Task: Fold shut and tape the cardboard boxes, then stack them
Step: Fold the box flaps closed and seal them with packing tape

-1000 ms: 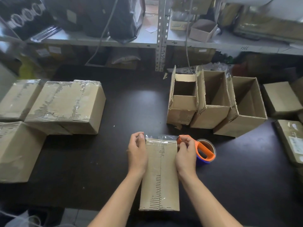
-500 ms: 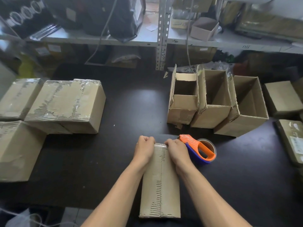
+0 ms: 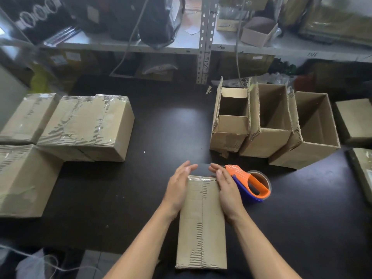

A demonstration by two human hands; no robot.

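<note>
1. A long closed cardboard box (image 3: 201, 222) lies on the dark worktop (image 3: 124, 198) closest to the person, with its length running away from them; clear tape shines along its far edge and the centre seam is closed.
2. The left hand (image 3: 178, 188) lies flat against the left side of this box near the far end, fingers straight and together, so its grip is loose and holds nothing.
3. The right hand (image 3: 226, 188) lies the same way on the right side, fingers straight; this grip also is not closed on anything.
4. Just beside the right hand, an orange and blue tape dispenser (image 3: 249, 186) with a tape roll rests on the worktop.
5. Farther right stand three open boxes (image 3: 271, 125) in a row, touching each other, flaps up.
6. On the left side, several taped boxes (image 3: 86, 127) sit close together.
7. At the right edge there are more closed boxes (image 3: 356, 119), partly cut off.
8. Behind everything is a metal shelf (image 3: 191, 45) with a small open carton (image 3: 258, 31) and dark bags on it.
</note>
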